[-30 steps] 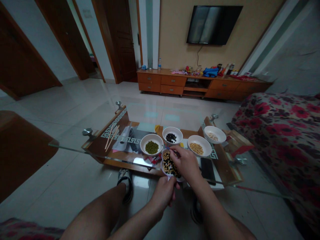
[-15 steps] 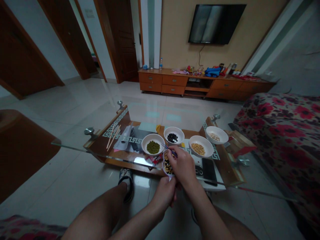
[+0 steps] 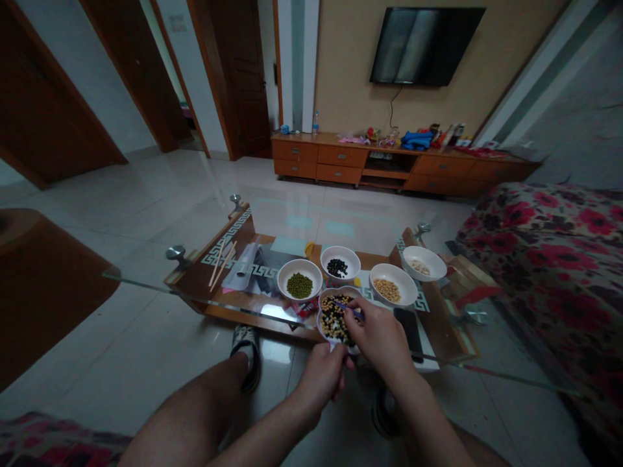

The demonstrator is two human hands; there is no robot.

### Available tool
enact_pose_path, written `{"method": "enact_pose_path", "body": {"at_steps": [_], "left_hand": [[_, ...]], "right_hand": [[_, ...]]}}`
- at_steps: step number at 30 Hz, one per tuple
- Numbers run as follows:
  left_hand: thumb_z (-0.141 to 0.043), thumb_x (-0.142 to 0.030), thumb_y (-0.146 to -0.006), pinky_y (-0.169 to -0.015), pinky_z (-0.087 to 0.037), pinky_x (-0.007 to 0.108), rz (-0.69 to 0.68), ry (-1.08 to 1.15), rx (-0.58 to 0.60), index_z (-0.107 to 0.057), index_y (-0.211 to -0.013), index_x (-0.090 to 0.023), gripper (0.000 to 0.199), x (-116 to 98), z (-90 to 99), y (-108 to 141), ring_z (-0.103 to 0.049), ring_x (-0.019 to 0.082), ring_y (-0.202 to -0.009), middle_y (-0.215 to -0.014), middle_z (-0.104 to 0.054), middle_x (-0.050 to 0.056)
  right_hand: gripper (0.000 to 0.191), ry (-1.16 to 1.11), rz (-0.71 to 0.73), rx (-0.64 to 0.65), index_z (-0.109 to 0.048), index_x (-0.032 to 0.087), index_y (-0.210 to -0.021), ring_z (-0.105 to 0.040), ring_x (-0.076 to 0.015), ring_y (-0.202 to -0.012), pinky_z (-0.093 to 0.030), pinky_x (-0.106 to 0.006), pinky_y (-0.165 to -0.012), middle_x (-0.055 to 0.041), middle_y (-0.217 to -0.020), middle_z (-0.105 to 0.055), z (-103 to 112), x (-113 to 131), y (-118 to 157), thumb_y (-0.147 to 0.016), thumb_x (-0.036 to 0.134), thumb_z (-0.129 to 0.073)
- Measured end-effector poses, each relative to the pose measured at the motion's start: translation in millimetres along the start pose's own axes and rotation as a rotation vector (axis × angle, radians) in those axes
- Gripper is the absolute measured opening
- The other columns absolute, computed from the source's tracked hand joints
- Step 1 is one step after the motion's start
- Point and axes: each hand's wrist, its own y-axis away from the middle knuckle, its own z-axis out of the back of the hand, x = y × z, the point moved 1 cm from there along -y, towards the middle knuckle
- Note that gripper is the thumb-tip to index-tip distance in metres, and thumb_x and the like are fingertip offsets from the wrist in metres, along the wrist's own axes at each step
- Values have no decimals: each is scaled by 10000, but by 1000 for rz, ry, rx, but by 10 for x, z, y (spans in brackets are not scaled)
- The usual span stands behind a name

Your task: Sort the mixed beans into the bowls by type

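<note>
My left hand [image 3: 322, 371] is closed round the near edge or handle of a lobed white dish [image 3: 320, 322] of mixed beans [image 3: 335, 319]. My right hand [image 3: 379, 334] pinches a thin bluish-purple tool, seemingly tweezers [image 3: 357, 314], its tip over the mixed beans. Whether a bean is at the tip is too small to tell. Behind the dish stand a white bowl of green beans [image 3: 299, 285], one of black beans [image 3: 337, 267] and one of yellow soybeans [image 3: 387, 291]. Farther right is a bowl of pale flat seeds [image 3: 418, 266].
The bowls stand on a glass coffee table [image 3: 146, 283] with metal knobs. Wooden chopsticks [image 3: 223, 266] lie at its left, and a dark phone [image 3: 409, 332] is near my right hand. A flowered sofa [image 3: 535, 259] is on the right; a low cabinet [image 3: 341, 155] stands beyond.
My right hand with the tweezers has moved right and slightly nearer me, from beside the green-bean bowl to over the dish. More mixed beans show. My left hand stays at the dish.
</note>
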Motion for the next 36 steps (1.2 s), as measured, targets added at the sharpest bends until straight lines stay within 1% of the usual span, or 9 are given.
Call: {"method": "enact_pose_path", "body": {"at_steps": [7, 12, 18, 21, 26, 36], "left_hand": [[-338, -378, -807, -318, -211, 202, -16, -5, 6, -529, -634, -183, 323, 12, -10, -12, -295, 90, -290, -360, -375, -43], [-364, -487, -810, -322, -212, 201, -18, 9, 12, -518, -635, -187, 380, 8, -10, 12, -304, 88, -296, -366, -378, -43], [-377, -548, -802, -326, -214, 200, -37, 27, 14, -516, -650, -186, 417, 20, 0, 18, -310, 86, -303, -377, -388, -43], [-387, -558, -797, -325, -218, 200, -27, 35, 11, -517, -651, -186, 420, 23, -3, 19, -315, 88, -308, -378, -388, -43], [-388, -580, -793, -323, -221, 198, -30, 31, 8, -520, -648, -188, 438, 21, -12, 23, -311, 87, -317, -380, -380, -44], [-379, -536, -791, -326, -219, 206, -31, 11, 14, -521, -639, -187, 406, 13, -5, 20, -312, 88, -300, -368, -383, -42]], "right_hand": [[194, 25, 43, 127, -626, 239, -905, -645, -175, -730, -313, -245, -584, -30, -808, -701, -18, -68, 85, -874, 342, -465], [180, 19, 115, 190, -620, 229, -887, -644, -175, -751, -320, -248, -608, -34, -813, -703, -40, -57, 118, -873, 322, -467], [207, -4, 134, 220, -638, 233, -921, -643, -174, -768, -343, -254, -640, -36, -845, -711, -41, -23, 131, -879, 313, -452], [226, 8, 129, 230, -644, 226, -942, -647, -180, -794, -350, -258, -651, -45, -859, -712, -60, -21, 129, -883, 310, -443], [230, 22, 148, 233, -634, 239, -964, -651, -185, -820, -362, -262, -663, -32, -879, -707, -96, -34, 121, -892, 315, -429], [239, 32, 131, 253, -647, 230, -963, -648, -183, -816, -352, -255, -651, -43, -878, -710, -95, -29, 110, -888, 317, -438]]}}
